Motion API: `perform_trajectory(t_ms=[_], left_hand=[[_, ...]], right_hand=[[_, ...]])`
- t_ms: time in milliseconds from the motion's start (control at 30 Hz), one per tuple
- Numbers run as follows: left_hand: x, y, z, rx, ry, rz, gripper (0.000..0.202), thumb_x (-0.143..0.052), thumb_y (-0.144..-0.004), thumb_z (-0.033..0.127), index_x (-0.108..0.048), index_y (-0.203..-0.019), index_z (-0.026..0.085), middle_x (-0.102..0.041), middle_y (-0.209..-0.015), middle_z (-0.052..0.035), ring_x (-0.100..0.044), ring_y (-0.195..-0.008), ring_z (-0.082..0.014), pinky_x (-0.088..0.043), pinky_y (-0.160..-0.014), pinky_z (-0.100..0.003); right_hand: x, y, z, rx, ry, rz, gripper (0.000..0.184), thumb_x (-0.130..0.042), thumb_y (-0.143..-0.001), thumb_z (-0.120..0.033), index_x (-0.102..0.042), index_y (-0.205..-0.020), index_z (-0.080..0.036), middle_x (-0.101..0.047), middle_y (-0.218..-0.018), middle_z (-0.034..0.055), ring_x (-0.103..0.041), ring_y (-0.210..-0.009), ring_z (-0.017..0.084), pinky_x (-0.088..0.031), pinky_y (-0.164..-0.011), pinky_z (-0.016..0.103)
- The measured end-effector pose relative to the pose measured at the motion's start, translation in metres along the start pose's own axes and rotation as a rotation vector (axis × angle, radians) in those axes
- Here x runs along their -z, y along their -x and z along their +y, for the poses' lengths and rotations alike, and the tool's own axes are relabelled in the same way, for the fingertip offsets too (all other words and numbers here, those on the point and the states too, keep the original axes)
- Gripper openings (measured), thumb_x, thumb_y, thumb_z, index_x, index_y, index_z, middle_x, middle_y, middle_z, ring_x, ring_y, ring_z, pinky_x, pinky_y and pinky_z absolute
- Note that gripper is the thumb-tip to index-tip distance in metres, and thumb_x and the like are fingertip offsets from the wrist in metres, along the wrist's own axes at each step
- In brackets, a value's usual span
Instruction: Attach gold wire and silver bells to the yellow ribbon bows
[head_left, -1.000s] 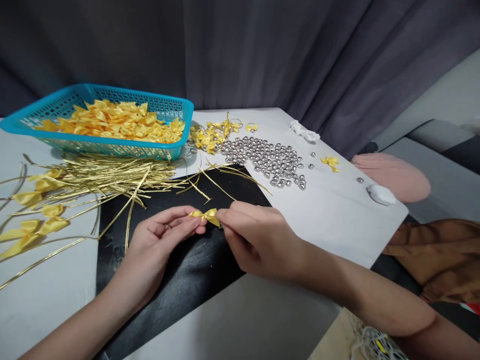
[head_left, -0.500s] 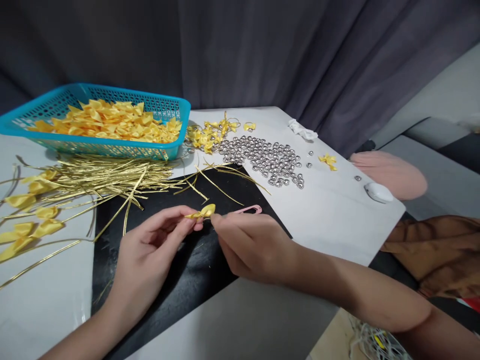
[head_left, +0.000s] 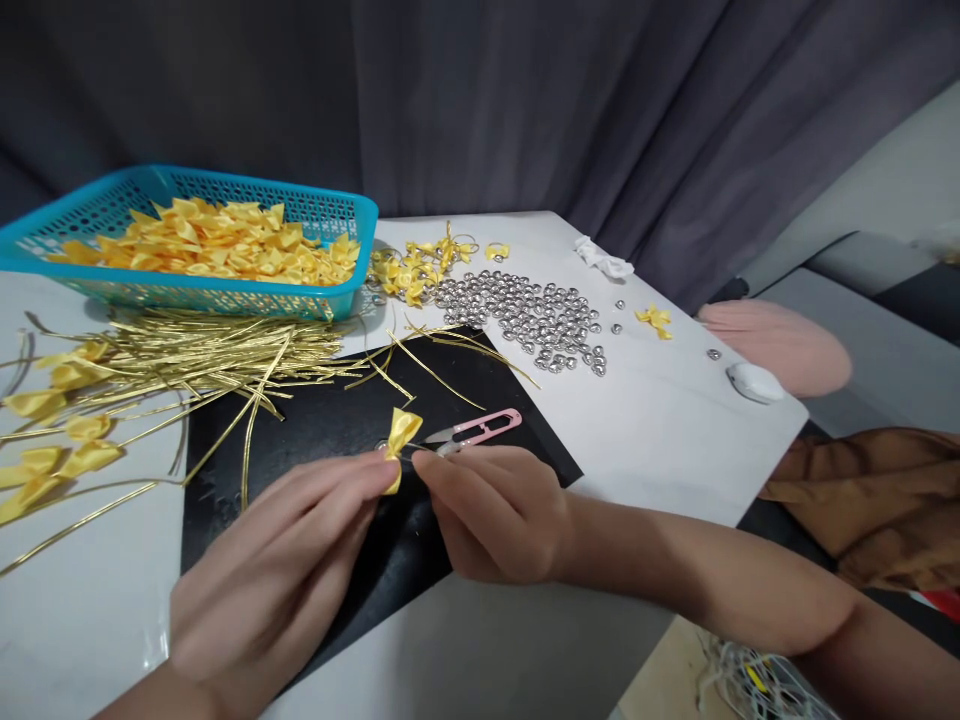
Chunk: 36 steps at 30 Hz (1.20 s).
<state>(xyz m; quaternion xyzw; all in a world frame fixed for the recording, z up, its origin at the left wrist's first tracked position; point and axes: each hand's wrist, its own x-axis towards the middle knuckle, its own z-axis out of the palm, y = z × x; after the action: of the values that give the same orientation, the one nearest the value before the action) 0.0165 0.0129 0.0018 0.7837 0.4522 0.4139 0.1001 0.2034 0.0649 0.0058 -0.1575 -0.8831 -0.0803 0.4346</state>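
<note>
Over black matting (head_left: 330, 420), your left hand (head_left: 277, 580) and right hand (head_left: 499, 515) pinch a soft, featherlight bow (head_left: 403, 430); grip its knot.

Head camera (sole view), facing forward and down, close above table (head_left: 675, 435)

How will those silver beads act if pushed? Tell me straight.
The silver beads look small, rounded and glossy, so a push would probably send them rolling apart; a few strays already lie off the pile. Singly they seem light and likely slippery to pinch.
</note>
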Motion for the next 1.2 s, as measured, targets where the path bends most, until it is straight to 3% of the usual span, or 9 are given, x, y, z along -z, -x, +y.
perform_trajectory(t_ms=[133, 267, 400, 633, 733, 800, 967, 1100, 1200], left_hand=[[0.003, -0.005, 0.001, -0.125, -0.034, -0.047, 0.057, -0.053, -0.082, 0.015, -0.045, -0.135, 0.033, -0.071, -0.109, 0.0010, -0.069, -0.090, -0.0192, -0.053, -0.083, -0.022], [0.004, -0.008, 0.004, -0.144, -0.083, -0.007, 0.058, -0.053, -0.081, 0.015, -0.044, -0.136, 0.033, -0.071, -0.109, 0.0012, -0.069, -0.091, -0.0171, -0.051, -0.087, -0.019], [0.004, -0.008, 0.005, -0.167, -0.090, 0.010, 0.056, -0.055, -0.082, 0.017, -0.046, -0.135, 0.032, -0.073, -0.105, 0.0010, -0.069, -0.092, -0.0149, -0.046, -0.092, -0.015], [0.004, 0.006, -0.010, -0.147, -0.094, -0.094, 0.057, -0.057, -0.082, 0.020, -0.044, -0.134, 0.038, -0.070, -0.113, 0.0027, -0.068, -0.095, -0.0182, -0.051, -0.089, -0.021], [0.005, 0.007, -0.015, -0.191, -0.075, -0.128, 0.057, -0.058, -0.081, 0.023, -0.045, -0.134, 0.039, -0.070, -0.112, 0.0039, -0.069, -0.090, -0.0168, -0.052, -0.084, -0.019], [0.006, 0.003, -0.014, -0.176, -0.073, -0.095, 0.055, -0.055, -0.083, 0.022, -0.043, -0.135, 0.039, -0.070, -0.110, 0.0050, -0.070, -0.086, -0.0151, -0.053, -0.080, -0.016], [0.008, -0.009, -0.004, -0.226, -0.101, -0.012, 0.061, -0.056, -0.079, 0.013, -0.044, -0.135, 0.034, -0.073, -0.102, 0.0025, -0.069, -0.086, -0.0150, -0.048, -0.088, -0.016], [0.006, -0.011, -0.001, -0.196, -0.037, -0.002, 0.056, -0.058, -0.077, 0.014, -0.052, -0.130, 0.035, -0.074, -0.099, 0.0035, -0.070, -0.081, -0.0157, -0.052, -0.082, -0.016], [0.000, -0.009, 0.000, -0.114, -0.025, 0.055, 0.048, -0.059, -0.077, 0.013, -0.061, -0.120, 0.034, -0.075, -0.095, 0.0023, -0.070, -0.081, -0.0162, -0.053, -0.081, -0.019]], right_hand=[[-0.003, 0.001, -0.010, -0.142, -0.068, 0.061, 0.019, -0.045, -0.078, -0.004, -0.053, -0.094, -0.010, -0.058, -0.062, 0.0023, -0.054, -0.056, 0.012, -0.047, -0.051, 0.021], [-0.001, -0.002, -0.018, -0.379, -0.207, 0.043, 0.019, -0.048, -0.082, -0.005, -0.050, -0.098, -0.013, -0.063, -0.073, 0.0010, -0.056, -0.056, 0.007, -0.043, -0.049, 0.015], [-0.001, -0.003, -0.021, -0.502, -0.336, 0.026, 0.014, -0.050, -0.085, -0.006, -0.049, -0.096, -0.015, -0.064, -0.079, -0.0003, -0.056, -0.056, 0.002, -0.039, -0.049, 0.010], [-0.003, 0.001, -0.019, -0.570, -0.448, -0.040, 0.009, -0.048, -0.088, -0.012, -0.044, -0.094, -0.016, -0.059, -0.070, -0.0031, -0.052, -0.051, 0.003, -0.038, -0.051, 0.012], [-0.004, 0.002, -0.020, -0.608, -0.512, -0.069, 0.009, -0.045, -0.088, -0.012, -0.042, -0.095, -0.017, -0.058, -0.071, -0.0017, -0.054, -0.055, 0.004, -0.040, -0.052, 0.013], [-0.005, 0.002, -0.021, -0.649, -0.594, -0.079, 0.010, -0.042, -0.089, -0.013, -0.039, -0.098, -0.017, -0.057, -0.071, -0.0009, -0.054, -0.056, 0.005, -0.041, -0.051, 0.013], [-0.008, 0.002, -0.021, -0.757, -0.702, -0.060, 0.009, -0.042, -0.090, -0.017, -0.035, -0.094, -0.019, -0.045, -0.064, -0.0056, -0.043, -0.047, 0.004, -0.033, -0.043, 0.013], [-0.005, 0.001, -0.016, -0.643, -0.632, -0.001, 0.012, -0.046, -0.088, -0.015, -0.035, -0.086, -0.020, -0.047, -0.068, -0.0041, -0.044, -0.052, 0.004, -0.036, -0.048, 0.015], [0.002, -0.006, -0.009, -0.610, -0.563, -0.049, 0.016, -0.048, -0.085, -0.015, -0.042, -0.100, -0.017, -0.056, -0.086, 0.0032, -0.051, -0.062, 0.007, -0.042, -0.054, 0.018]])
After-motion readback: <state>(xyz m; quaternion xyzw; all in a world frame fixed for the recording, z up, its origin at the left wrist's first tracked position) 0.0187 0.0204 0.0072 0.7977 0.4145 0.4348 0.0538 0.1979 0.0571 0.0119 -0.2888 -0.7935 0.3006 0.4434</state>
